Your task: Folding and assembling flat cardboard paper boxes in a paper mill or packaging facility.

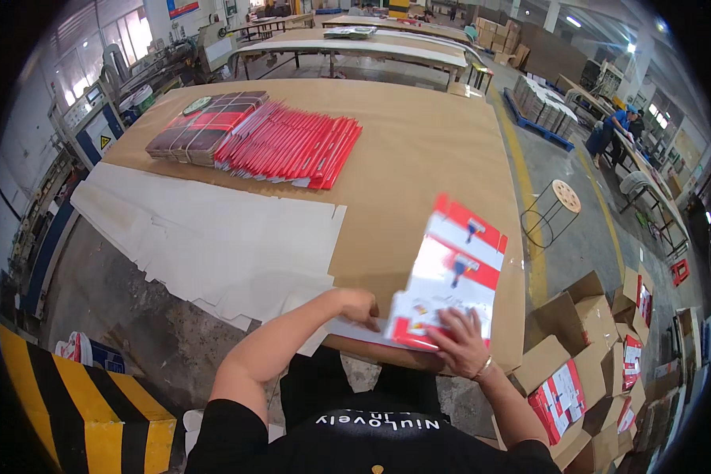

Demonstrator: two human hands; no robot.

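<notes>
A stack of red and white printed packaging cards [453, 268] stands tilted on the near edge of the brown table [419, 158]. My right hand [460, 341] presses its fingers against the stack's lower edge. My left hand [359, 306] grips the stack's lower left corner, just beside a pile of large white paper sheets [205, 237]. Farther back on the table lies a fanned row of red cards [292, 146] next to bundled dark brown packs [201, 130].
Open cardboard boxes [588, 379] with more red and white cards stand on the floor at my right. A round wire stool [557, 207] stands by the table's right side. A yellow and black striped barrier [79, 403] is at lower left. Another person [612, 130] works far right.
</notes>
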